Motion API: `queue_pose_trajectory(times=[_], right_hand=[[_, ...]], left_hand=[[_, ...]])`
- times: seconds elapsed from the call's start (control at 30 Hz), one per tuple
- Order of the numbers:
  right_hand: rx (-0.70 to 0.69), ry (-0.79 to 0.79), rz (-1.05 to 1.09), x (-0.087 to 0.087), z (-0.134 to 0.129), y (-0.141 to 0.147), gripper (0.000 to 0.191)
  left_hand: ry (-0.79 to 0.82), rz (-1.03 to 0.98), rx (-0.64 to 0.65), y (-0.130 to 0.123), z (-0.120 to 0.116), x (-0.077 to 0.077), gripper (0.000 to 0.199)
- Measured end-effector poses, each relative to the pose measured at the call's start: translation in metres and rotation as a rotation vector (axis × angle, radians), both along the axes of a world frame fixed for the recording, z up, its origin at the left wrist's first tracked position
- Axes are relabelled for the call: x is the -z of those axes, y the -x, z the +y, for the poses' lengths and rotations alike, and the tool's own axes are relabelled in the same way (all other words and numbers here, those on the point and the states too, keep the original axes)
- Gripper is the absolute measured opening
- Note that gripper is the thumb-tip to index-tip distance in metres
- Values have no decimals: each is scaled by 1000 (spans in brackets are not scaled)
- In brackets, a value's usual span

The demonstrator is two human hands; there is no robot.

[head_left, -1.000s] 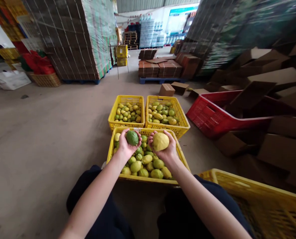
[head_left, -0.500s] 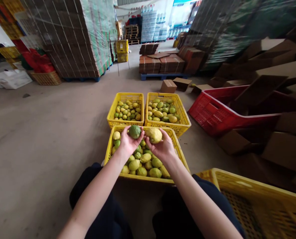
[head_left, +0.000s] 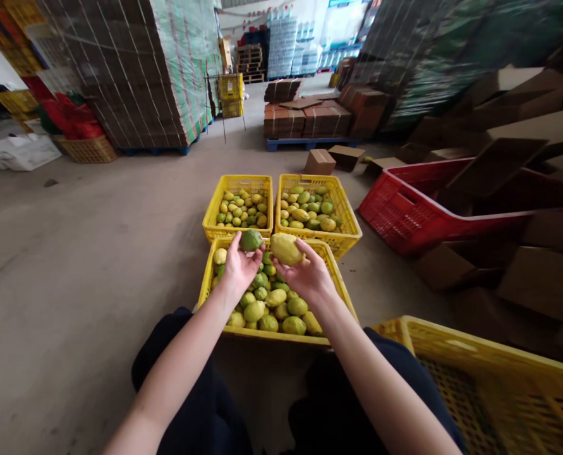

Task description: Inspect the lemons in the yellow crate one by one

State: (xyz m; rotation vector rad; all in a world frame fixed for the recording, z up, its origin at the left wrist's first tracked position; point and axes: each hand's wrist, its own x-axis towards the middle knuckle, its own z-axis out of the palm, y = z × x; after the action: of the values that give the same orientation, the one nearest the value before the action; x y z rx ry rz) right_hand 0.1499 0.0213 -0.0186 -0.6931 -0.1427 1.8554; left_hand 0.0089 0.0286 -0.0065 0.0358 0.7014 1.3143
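Observation:
My left hand (head_left: 242, 268) is closed around a green lemon (head_left: 251, 240), held over the far part of the near yellow crate (head_left: 276, 337). Beside it, my right hand (head_left: 309, 273) grips a larger yellow lemon (head_left: 285, 249) between thumb and fingers. The two fruits are close together but apart. Under my hands the near crate holds many green and yellow lemons (head_left: 254, 311). Behind it stand two more yellow crates: the left one (head_left: 206, 222) has smaller lemons in it, the right one (head_left: 352, 232) larger ones.
At the lower right stands another yellow crate (head_left: 407, 335). A red crate (head_left: 390, 215) with cardboard lies to the right, among loose boxes (head_left: 539, 284). Farther off are flattened cartons (head_left: 326, 120) on a blue pallet and a tall wrapped stack (head_left: 181, 76).
Both hands have moved slightly up and left with their lemons. The green lemon has turned from an end-on view to its side, and the yellow one has turned a little.

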Motion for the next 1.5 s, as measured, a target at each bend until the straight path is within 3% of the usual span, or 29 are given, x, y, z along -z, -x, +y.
queue_pose_trajectory(times=[0.2, 0.3, 0.4, 0.47, 0.63, 0.87, 1.13, 1.37, 1.5], right_hand=[[77, -157, 33, -4, -4, 3, 25], [62, -156, 91, -9, -7, 3, 27], [79, -103, 109, -13, -7, 2, 16], [73, -64, 63, -14, -7, 2, 9], [43, 6, -49, -12, -4, 2, 14], [30, -53, -180, -18, -4, 4, 24], [-22, -137, -45, -20, -11, -1, 20], [5, -58, 4, -16, -8, -1, 16], [-7, -49, 30, -15, -8, 2, 20]], left_hand=[[-124, -8, -46, 1, -2, -3, 11], [-167, -17, -32, -2, -7, -5, 14], [-159, -22, -38, -1, -8, -7, 9], [-133, -21, -12, 0, -7, -8, 11], [-111, -30, 145, 3, -8, -8, 34], [-168, 21, 200, 5, -7, -6, 26], [-60, -33, 1, 4, -11, -9, 18], [-57, -57, -66, 4, -11, -7, 8], [-122, -83, -87, 4, -11, -5, 14]])
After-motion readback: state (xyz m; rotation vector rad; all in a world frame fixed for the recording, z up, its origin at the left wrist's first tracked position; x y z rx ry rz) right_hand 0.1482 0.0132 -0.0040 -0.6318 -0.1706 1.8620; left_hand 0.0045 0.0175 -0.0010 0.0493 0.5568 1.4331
